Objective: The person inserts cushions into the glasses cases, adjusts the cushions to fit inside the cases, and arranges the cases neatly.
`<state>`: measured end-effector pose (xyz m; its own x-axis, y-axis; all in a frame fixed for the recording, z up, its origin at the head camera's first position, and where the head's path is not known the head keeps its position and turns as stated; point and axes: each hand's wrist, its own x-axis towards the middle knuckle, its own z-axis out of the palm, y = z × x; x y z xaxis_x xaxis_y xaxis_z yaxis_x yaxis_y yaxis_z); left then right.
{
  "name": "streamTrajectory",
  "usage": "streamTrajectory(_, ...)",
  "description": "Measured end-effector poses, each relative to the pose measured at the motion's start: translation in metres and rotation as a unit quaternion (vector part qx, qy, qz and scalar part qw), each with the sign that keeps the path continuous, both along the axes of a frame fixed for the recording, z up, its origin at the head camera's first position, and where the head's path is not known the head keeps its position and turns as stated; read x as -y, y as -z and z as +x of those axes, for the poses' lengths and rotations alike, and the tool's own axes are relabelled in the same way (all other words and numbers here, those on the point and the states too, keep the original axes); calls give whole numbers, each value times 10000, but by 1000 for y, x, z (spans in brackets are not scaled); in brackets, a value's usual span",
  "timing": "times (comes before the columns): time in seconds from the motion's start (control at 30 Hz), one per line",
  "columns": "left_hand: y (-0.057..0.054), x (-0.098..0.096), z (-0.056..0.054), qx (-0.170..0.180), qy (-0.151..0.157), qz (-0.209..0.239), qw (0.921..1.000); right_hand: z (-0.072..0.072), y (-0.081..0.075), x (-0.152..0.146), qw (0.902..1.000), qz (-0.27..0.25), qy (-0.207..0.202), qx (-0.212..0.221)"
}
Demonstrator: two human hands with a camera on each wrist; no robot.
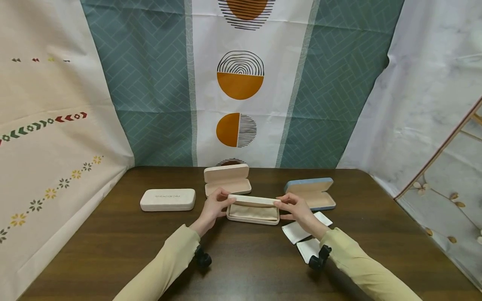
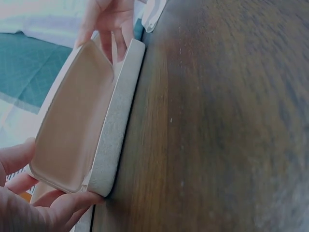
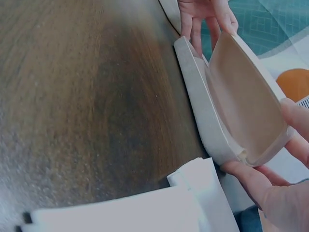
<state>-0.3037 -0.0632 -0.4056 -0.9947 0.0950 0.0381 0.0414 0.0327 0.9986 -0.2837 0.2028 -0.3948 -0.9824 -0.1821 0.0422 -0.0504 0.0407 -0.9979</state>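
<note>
A white glasses case (image 1: 253, 221) stands part-open on the table in front of me, its lid (image 1: 256, 201) raised at a slant. In its base lies a folded beige cloth (image 1: 253, 212). My left hand (image 1: 215, 207) grips the left end, thumb on the lid edge and fingers at the base in the left wrist view. At the other end my right hand (image 1: 297, 209) pinches the lid the same way, with lower fingers against the base (image 3: 200, 106). The lid's peach lining (image 2: 72, 116) shows in both wrist views.
A closed white glasses case (image 1: 167, 200) lies to the left. Behind stand an open white case (image 1: 228, 187) and, to the right, an open blue case (image 1: 314, 196). White folded cloths (image 1: 295, 232) lie under and beside my right forearm. Patterned curtains (image 1: 241, 83) hang behind the table.
</note>
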Motion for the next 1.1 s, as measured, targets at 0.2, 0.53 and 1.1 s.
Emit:
streamTrajectory(0.2, 0, 3, -2, 93, 111, 46, 9999, -5, 5, -3, 9999, -66, -88, -10)
streamTrajectory(0.53, -18, 7, 14, 245, 462, 183, 9985, -15, 24, -9, 9998, -164, -44, -35)
streamTrajectory(1.1, 6, 13, -4, 303, 359, 538, 9974, -14, 27, -12, 9993, -340, -118, -109)
